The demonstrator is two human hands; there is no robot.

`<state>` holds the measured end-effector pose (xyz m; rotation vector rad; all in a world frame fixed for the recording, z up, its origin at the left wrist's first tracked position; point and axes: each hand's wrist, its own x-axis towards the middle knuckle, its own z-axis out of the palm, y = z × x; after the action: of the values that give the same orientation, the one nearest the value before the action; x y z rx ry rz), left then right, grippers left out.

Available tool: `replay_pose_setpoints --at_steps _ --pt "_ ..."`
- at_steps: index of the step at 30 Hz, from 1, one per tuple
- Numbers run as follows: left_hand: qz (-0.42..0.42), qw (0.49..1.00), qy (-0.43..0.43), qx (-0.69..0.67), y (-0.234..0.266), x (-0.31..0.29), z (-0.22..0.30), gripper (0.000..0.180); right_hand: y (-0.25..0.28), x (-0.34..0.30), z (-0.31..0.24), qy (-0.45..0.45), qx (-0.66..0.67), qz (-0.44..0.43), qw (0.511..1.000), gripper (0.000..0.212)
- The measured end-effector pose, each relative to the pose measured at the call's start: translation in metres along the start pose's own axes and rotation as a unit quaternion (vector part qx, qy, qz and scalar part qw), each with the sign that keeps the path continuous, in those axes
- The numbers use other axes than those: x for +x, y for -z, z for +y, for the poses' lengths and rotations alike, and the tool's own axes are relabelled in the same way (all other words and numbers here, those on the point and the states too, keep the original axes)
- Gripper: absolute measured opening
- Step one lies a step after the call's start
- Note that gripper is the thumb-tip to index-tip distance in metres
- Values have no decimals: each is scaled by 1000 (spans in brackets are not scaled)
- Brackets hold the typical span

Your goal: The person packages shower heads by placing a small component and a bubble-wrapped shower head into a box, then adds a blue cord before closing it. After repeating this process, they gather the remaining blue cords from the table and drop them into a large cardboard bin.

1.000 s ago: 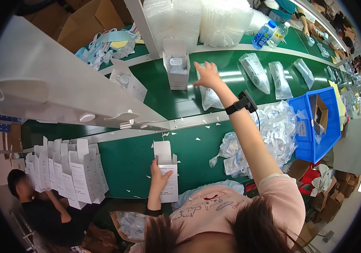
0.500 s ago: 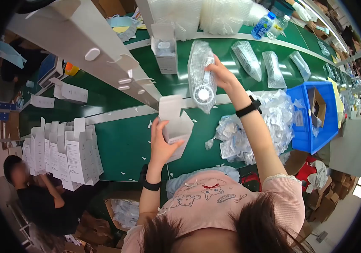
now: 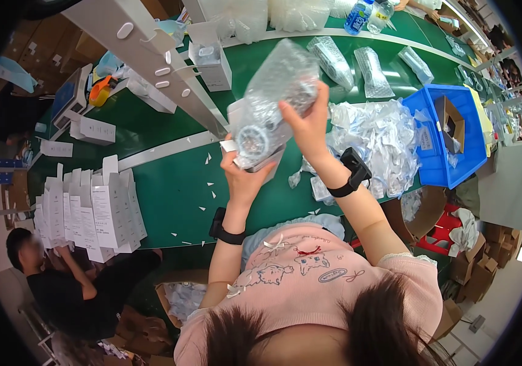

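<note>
Fig., near to far. Nearest: pink top and dark hair at lower edge, both forearms raised, black wrist bands on each. Left hand [image 3: 244, 177] closed, grip under small white carton [image 3: 236, 122], mostly hidden behind the bag. Right hand [image 3: 310, 125] closed, grip pinching bubble-wrap bag [image 3: 273, 104] w/ round part inside, held above the carton mouth, tilted, lower end touching it. Both held in air over green surface [image 3: 169, 195], not resting on it. Left of hands: row of folded white cartons [image 3: 90, 213] standing upright; seated person in black [image 3: 78, 287] just beside them. Right: heap of clear bags [image 3: 377, 140], then blue bin [image 3: 438, 140] w/ brown box in it. Beyond: white rail [image 3: 151, 49] slanting across, open white box [image 3: 212, 61], more wrapped parts [image 3: 371, 70] on belt, bottles [image 3: 358, 15] at far edge. Risk, as judged: bag appeared wider than carton mouth, so could snag or crush a flap; loose wrap pinched high up, so part could slip out and drop to surface.
</note>
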<state>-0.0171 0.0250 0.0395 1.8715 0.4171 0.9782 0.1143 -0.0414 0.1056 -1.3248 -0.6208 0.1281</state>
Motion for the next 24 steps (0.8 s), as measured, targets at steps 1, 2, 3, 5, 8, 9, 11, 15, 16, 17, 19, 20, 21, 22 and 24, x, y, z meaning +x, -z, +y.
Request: replay_pose_setpoints --at_steps 1,2,3,5,8,9,11,15,16,17,19,20,21,22,24 --pt "-6 999 -52 -1 -1 2 2 78 3 2 -2 -2 32 29 999 50" --pt "-3 999 -52 0 -2 2 1 78 5 2 -3 -5 63 57 996 50" --pt "-5 998 -58 -12 -4 1 -1 78 6 1 -4 -5 64 54 996 50" --pt "-11 997 -71 -36 -7 -1 -3 78 8 -2 -4 9 44 50 998 52" --pt "18 999 -47 -9 -2 -5 0 76 21 -4 -2 36 -43 3 998 55" --pt "32 999 -34 4 1 -5 1 75 28 -3 -1 56 -118 -45 990 56" --pt "13 999 -44 16 6 1 8 74 37 -1 -1 73 -195 -88 974 58" --pt "-30 996 -64 45 14 6 13 72 40 12 -8 166 -200 -92 961 57" --pt "-43 996 -65 45 14 6 13 71 40 15 -10 173 -213 -130 953 57" --pt "-57 995 -66 45 14 7 13 69 39 16 -11 180 -225 -168 943 56" --pt "-39 999 -11 -10 12 6 16 69 38 15 -14 185 -238 -205 931 56" --pt "-19 997 43 -65 12 5 18 69 33 11 -17 220 -267 -252 904 55" --pt "2 988 96 -119 11 5 18 69 29 6 -20 254 -294 -298 872 54" --pt "2 988 97 -119 11 5 14 69 26 4 -21 286 -319 -342 836 53" --pt "21 997 2 -73 8 3 -6 71 40 -2 -6 219 -276 -292 889 50"
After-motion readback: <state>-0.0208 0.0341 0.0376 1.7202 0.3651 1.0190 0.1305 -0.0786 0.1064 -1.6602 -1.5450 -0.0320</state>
